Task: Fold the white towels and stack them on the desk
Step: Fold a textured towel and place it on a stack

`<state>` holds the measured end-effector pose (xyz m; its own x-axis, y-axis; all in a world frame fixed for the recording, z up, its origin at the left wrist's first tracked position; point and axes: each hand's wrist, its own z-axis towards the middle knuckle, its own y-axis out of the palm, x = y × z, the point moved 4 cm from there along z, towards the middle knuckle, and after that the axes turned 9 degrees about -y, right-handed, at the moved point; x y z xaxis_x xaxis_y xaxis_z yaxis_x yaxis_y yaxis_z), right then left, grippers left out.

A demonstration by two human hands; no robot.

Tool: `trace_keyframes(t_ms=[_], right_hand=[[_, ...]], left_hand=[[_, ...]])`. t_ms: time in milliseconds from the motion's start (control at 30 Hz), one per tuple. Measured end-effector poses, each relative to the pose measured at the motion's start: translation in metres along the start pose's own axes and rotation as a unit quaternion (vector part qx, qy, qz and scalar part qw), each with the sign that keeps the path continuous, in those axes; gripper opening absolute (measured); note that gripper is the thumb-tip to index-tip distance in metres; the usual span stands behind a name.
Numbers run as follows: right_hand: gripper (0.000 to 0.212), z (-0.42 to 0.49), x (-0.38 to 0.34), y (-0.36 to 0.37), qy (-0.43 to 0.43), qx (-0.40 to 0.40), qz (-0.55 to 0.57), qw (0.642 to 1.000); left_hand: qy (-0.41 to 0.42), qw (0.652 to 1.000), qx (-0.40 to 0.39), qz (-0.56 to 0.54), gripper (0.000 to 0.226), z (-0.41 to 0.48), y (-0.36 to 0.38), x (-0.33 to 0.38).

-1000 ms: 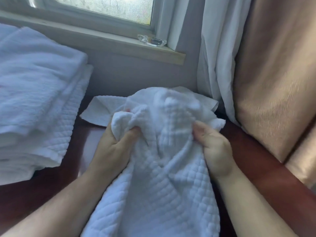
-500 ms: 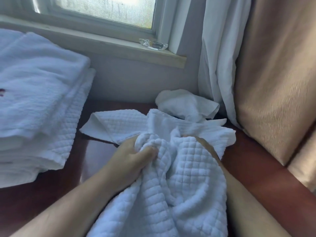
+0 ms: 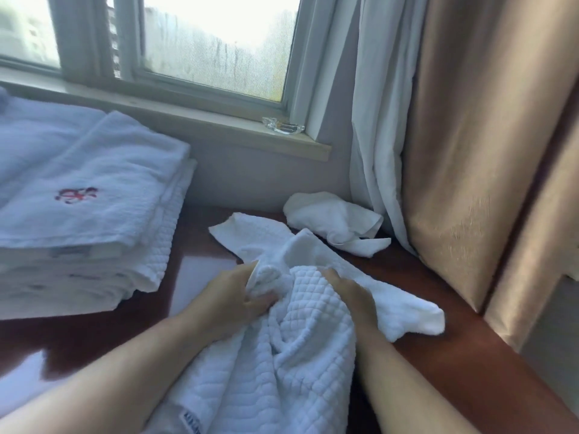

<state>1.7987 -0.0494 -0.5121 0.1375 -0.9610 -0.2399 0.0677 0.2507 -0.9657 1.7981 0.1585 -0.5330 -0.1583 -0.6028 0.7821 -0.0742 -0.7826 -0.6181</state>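
The white quilted waffle-weave towel (image 3: 300,333) now lies lower on the dark red-brown wooden desk (image 3: 463,333), spread toward three o'clock, uncovering a small crumpled white cloth (image 3: 335,220) at twelve o'clock. The left hand (image 3: 228,305) grips a bunched fold with curled fingers; the right hand (image 3: 351,292) pinches the fabric.

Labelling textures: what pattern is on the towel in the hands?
A quilted grid of small raised squares, all white, on the towel; clearest in the head view.
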Motion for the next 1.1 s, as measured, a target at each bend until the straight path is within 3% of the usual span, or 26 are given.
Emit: trace_keyframes(t_ms=[67,133,200,300,333,400,433,500,533,600,667,733,800,833,867,967,1033,1100], right_hand=[[0.036,-0.021,-0.003,-0.001,0.010,0.026,-0.084,0.996],[0.042,-0.042,-0.006,0.004,0.021,-0.028,-0.135,0.990],[0.042,-0.059,-0.007,-0.005,0.072,-0.076,-0.102,0.989],[0.031,-0.077,-0.019,-0.023,0.065,-0.074,-0.064,0.993],[0.029,-0.079,-0.023,-0.031,0.023,-0.020,-0.049,0.998],[0.018,-0.081,-0.027,-0.040,-0.038,0.064,0.012,0.997],[0.033,-0.082,-0.027,-0.041,-0.043,0.055,0.032,0.997],[0.050,-0.088,-0.028,-0.031,-0.031,-0.019,0.093,0.995],[0.047,-0.092,-0.031,-0.025,-0.035,-0.049,0.142,0.988],[0.050,-0.104,-0.033,-0.016,-0.039,-0.064,0.216,0.973],[0.059,-0.119,-0.035,-0.015,-0.051,-0.046,0.199,0.978],[0.066,-0.135,-0.029,-0.010,-0.047,-0.065,0.105,0.991],[0.103,-0.150,-0.022,-0.007,-0.026,-0.088,-0.020,0.996],[0.123,-0.154,-0.017,-0.004,-0.015,-0.084,-0.032,0.996],[0.130,-0.159,-0.013,0.001,-0.009,-0.070,-0.023,0.997],[0.108,-0.169,-0.001,0.009,-0.017,0.010,0.086,0.996],[0.072,-0.170,0.003,0.011,-0.035,0.053,0.118,0.991],[0.033,-0.168,0.000,0.010,-0.069,0.077,0.080,0.991]], left_hand=[[-0.016,0.984,0.045,0.171,0.023,-0.008,-0.015,0.004],[-0.051,0.948,0.089,0.302,0.016,-0.015,-0.030,0.011],[-0.099,0.921,0.101,0.364,0.018,-0.025,-0.045,0.021],[-0.115,0.920,0.128,0.352,0.046,-0.049,-0.062,0.025],[-0.082,0.923,0.158,0.342,0.051,-0.061,-0.065,0.029],[0.044,0.937,0.198,0.283,0.041,-0.093,-0.061,0.039],[0.065,0.955,0.157,0.242,0.039,-0.110,-0.054,0.039],[0.007,0.985,0.021,0.174,0.062,-0.141,-0.035,0.026],[-0.024,0.983,-0.038,0.176,0.076,-0.152,-0.026,0.015],[-0.038,0.970,-0.081,0.227,0.096,-0.166,-0.016,-0.006],[-0.042,0.966,-0.072,0.246,0.100,-0.167,-0.020,-0.020],[-0.033,0.969,-0.036,0.244,0.091,-0.164,-0.029,-0.027],[-0.020,0.976,0.004,0.216,0.088,-0.162,-0.032,-0.035],[-0.018,0.978,0.019,0.208,0.092,-0.162,-0.032,-0.038],[-0.020,0.977,0.025,0.209,0.097,-0.162,-0.031,-0.041],[-0.023,0.971,0.012,0.239,0.101,-0.162,-0.027,-0.043],[-0.006,0.966,0.003,0.257,0.077,-0.161,-0.029,-0.038],[0.007,0.969,0.003,0.248,0.049,-0.162,-0.033,-0.029]])
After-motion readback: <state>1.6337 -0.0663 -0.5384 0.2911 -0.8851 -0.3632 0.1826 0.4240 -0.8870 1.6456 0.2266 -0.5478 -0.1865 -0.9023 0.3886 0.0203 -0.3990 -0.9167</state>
